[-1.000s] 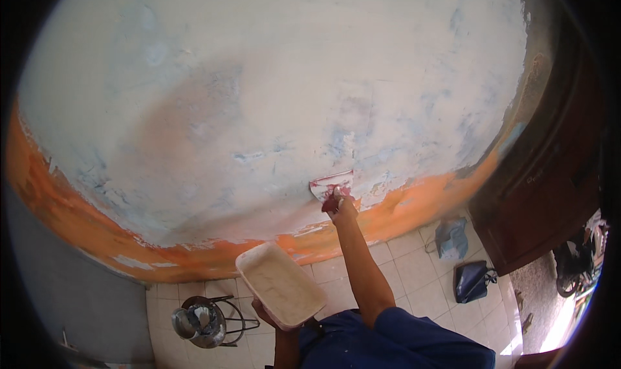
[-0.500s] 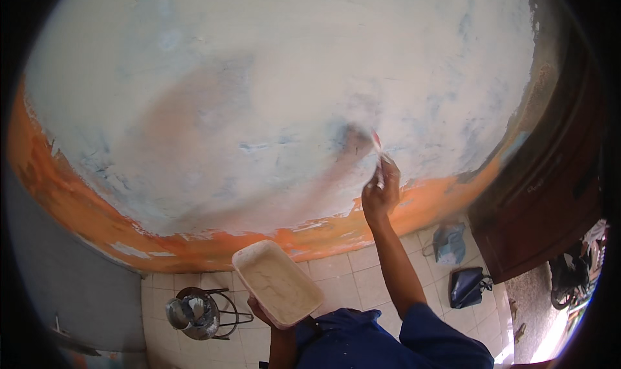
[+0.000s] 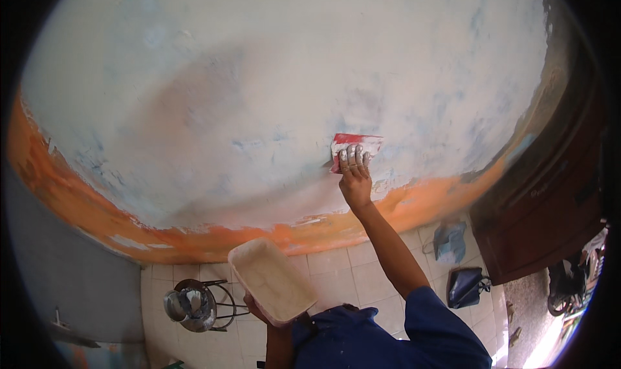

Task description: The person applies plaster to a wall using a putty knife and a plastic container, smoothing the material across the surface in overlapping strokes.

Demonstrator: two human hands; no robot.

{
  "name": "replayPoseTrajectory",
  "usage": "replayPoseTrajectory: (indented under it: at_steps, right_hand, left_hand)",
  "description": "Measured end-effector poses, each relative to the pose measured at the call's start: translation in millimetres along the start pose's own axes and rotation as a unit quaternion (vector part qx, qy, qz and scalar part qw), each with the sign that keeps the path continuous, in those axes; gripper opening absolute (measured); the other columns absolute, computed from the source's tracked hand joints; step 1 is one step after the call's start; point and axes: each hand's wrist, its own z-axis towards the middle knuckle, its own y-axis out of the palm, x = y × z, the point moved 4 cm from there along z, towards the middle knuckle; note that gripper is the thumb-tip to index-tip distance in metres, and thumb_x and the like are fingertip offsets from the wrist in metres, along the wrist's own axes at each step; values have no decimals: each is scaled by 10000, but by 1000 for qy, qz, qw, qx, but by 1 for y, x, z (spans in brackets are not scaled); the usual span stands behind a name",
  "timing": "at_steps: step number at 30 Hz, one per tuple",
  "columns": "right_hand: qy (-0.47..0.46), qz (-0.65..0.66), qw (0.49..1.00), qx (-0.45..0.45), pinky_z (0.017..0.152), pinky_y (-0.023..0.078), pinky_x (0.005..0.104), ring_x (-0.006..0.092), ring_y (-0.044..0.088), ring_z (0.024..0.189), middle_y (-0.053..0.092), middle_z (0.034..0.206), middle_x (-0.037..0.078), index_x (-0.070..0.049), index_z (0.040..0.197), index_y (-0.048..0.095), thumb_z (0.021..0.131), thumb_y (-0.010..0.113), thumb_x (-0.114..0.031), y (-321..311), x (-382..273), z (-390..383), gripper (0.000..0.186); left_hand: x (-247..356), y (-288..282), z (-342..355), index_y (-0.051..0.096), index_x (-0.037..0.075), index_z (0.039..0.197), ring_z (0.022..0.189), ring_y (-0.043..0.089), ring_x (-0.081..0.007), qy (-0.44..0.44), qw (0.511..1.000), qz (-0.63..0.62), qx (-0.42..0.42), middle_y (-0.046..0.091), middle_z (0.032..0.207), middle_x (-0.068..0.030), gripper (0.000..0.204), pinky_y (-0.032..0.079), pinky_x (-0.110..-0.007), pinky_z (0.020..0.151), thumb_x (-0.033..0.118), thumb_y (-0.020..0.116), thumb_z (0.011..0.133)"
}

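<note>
Head view, sole entry.

Item: right hand. Fingers drawn close and laid over a red scraper, pinching it; thumb hidden. Fingertips smeared white.

Item: red scraper, pale smears on its face. Lies at 12 o'clock from the right hand, long edge running 9 to 3 o'clock, against the background of the pale wall; edge contact cannot be told.

Item: left hand. Partly curled at the 7 o'clock side of an off-white tub, supporting it; fingers beneath hidden.

Item: tub, oblong, long axis roughly 11 to 5 o'clock, holding cream paste. Key relation: scraper at 1 o'clock from tub, well apart; right hand nearer the wall.

Surroundings: orange band below the pale area; stool at 8 o'clock from tub; light-blue bag and dark bag toward 3 o'clock.
</note>
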Motion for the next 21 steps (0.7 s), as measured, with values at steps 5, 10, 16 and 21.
replayPoseTrajectory:
  at_steps: [5,10,16,21]
  right_hand:
    - [3,11,996,-91,1037,354,528,403,455,1234,532,1265,217,-4,1190,571,665,504,96,6,-5,-60,538]
    - [25,76,995,-61,1043,361,498,365,496,1210,562,1238,190,-20,1187,582,691,511,121,-32,-17,-90,520]
    - [-62,33,995,77,1042,353,529,371,455,1251,522,1299,177,-1,1220,562,695,471,152,-63,-29,22,554]
    - [-82,5,996,33,1049,325,558,399,433,1259,503,1307,205,1,1250,534,683,486,125,-5,-13,20,583]
  left_hand:
    - [-10,-2,1,167,149,1436,1208,479,-271,-46,991,-124,-16,394,1371,-95,726,482,-503,937,557,438,900]
    - [6,22,-5,330,119,1393,1162,509,-332,2,994,-107,26,451,1348,-133,702,466,-533,925,493,516,829]
    - [3,13,-21,338,115,1401,1181,490,-348,-55,969,-224,89,448,1356,-141,716,454,-541,931,460,544,808]
    - [10,30,-19,337,113,1401,1188,481,-350,-14,987,-146,71,438,1360,-146,739,449,-543,935,476,547,792]
